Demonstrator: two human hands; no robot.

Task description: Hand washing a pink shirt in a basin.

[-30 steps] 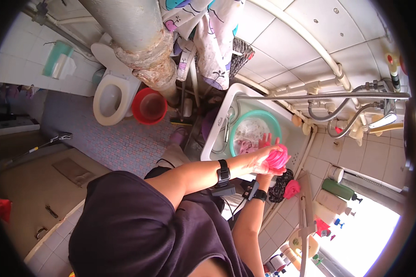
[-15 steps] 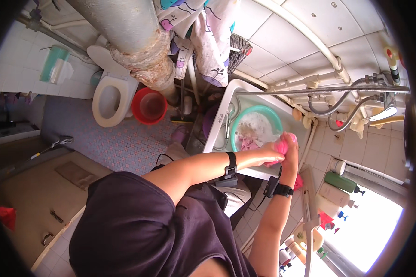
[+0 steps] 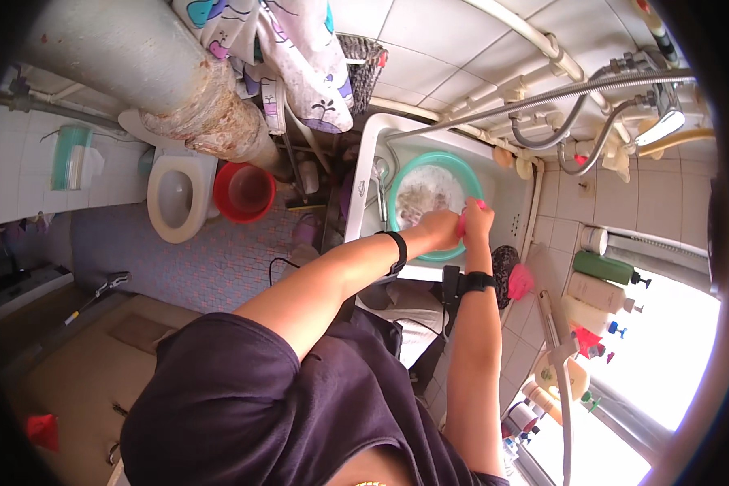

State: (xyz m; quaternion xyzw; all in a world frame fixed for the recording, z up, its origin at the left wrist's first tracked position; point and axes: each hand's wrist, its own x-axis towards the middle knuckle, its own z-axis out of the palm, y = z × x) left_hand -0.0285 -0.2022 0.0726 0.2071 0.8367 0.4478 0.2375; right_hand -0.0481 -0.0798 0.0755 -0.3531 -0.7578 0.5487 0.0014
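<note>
Over the near right rim of a teal basin (image 3: 394, 198), my two hands are close together. My left hand (image 3: 440, 230) is closed on a wet pink cloth (image 3: 462, 223). My right hand (image 3: 479, 217) grips the same cloth. Only a narrow strip of it shows between my fingers. White suds and cloudy water (image 3: 434, 178) lie in the basin, with darker, brownish-pink patches. The basin stands inside a white sink (image 3: 502, 219). A shower head (image 3: 380, 168) rests in the sink, left of the basin.
A metal hose (image 3: 543, 99) stretches over the sink toward the tap (image 3: 667, 125). Several pump bottles (image 3: 601, 267) line the windowsill at right. To the left stand a red bucket (image 3: 245, 193) and a toilet (image 3: 176, 198). A thick rusty pipe (image 3: 206, 113) rises beside hanging patterned fabric (image 3: 300, 49).
The view has shifted. My hands have come closer together over the basin's near rim, and less of the pink cloth shows. The pink fabric earlier seen in the basin is now mostly out of sight.
</note>
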